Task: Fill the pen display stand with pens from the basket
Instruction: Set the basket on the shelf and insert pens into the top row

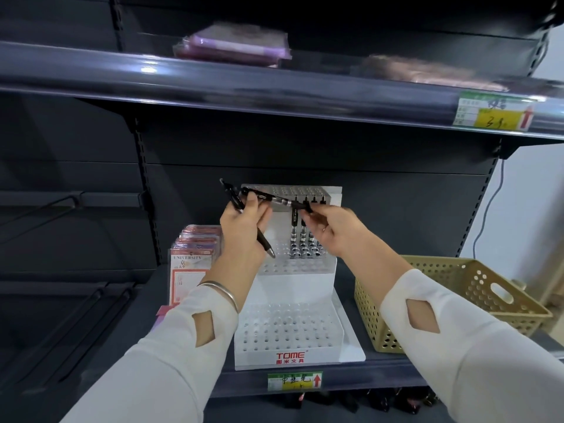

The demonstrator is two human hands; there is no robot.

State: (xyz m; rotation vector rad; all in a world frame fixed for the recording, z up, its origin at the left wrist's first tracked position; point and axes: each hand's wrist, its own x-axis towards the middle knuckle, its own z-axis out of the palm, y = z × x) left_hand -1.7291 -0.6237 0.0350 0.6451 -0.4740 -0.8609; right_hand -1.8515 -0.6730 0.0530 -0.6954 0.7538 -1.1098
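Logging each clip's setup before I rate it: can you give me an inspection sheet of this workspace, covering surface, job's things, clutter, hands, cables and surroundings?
Surface: dark shelf, carrying the stand and the basket.
Job's things: white pen display stand, most holes empty; a few standing pens at the right of its upper tier; beige basket to its right, no pens visible inside.
Clutter: card packs left of the stand; purple pack on the shelf above; price label on the shelf edge.
Hands: left hand grips black pens; right hand pinches a clear-barrelled pen at the stand's top.
Cables: grey cable hanging at the right.
Surroundings: dark back panel; pale wall.
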